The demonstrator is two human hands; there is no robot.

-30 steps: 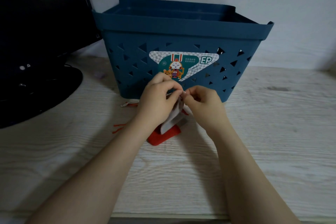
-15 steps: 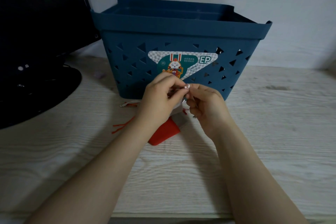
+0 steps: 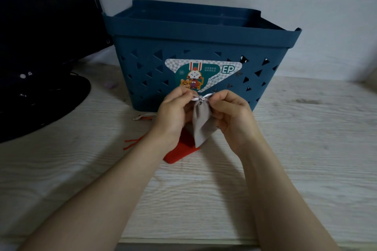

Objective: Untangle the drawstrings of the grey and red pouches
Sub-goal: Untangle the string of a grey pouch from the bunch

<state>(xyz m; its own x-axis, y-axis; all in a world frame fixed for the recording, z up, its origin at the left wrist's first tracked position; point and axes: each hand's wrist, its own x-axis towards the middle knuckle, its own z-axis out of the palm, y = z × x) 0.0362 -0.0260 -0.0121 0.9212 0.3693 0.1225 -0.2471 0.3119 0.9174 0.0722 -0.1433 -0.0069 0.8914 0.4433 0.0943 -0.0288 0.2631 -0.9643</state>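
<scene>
Two bare forearms reach over my pale wood-grain table (image 3: 285, 169) before a dark blue perforated plastic basket (image 3: 204, 47); my left hand (image 3: 173, 112) and right hand (image 3: 232, 116) pinch the silvery drawstring (image 3: 201, 99) atop the hanging grey fabric pouch (image 3: 201, 122), above the flat red pouch (image 3: 179, 152).

A basket (image 3: 204, 47) stands on the worktop (image 3: 295, 149), against the wall behind it. Before the basket, both hands hold one pouch (image 3: 201, 120) up between them, left hand (image 3: 173, 114) at its left, right hand (image 3: 234, 116) at its right. Under it the other pouch (image 3: 179, 152) lies on the worktop. A monitor (image 3: 40, 26) stands at the left.
</scene>
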